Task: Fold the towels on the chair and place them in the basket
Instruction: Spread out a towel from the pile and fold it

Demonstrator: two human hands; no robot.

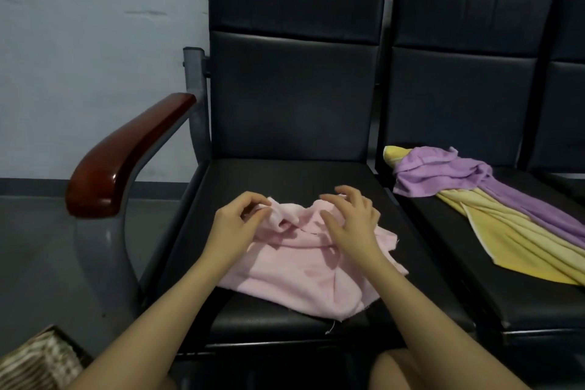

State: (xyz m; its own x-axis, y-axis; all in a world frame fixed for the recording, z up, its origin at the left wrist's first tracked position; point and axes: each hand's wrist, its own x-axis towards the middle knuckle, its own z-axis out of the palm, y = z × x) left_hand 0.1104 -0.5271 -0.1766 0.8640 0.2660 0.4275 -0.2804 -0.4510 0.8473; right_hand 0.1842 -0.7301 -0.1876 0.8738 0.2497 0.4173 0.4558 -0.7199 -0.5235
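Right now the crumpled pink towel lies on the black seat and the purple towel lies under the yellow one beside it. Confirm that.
Wrong in one respect: the head view shows the purple towel lying over the yellow towel, not under it. The crumpled pink towel does lie on the black seat.

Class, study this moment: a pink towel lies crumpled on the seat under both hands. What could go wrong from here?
1. The pink towel is bunched, and only the left hand pinches an edge; the right hand hovers open, so the fold may come out crooked.
2. Its near corner overhangs the seat front and could slide off.
3. The basket sits low at the person's left, barely in view, so a folded towel might unravel on the way.
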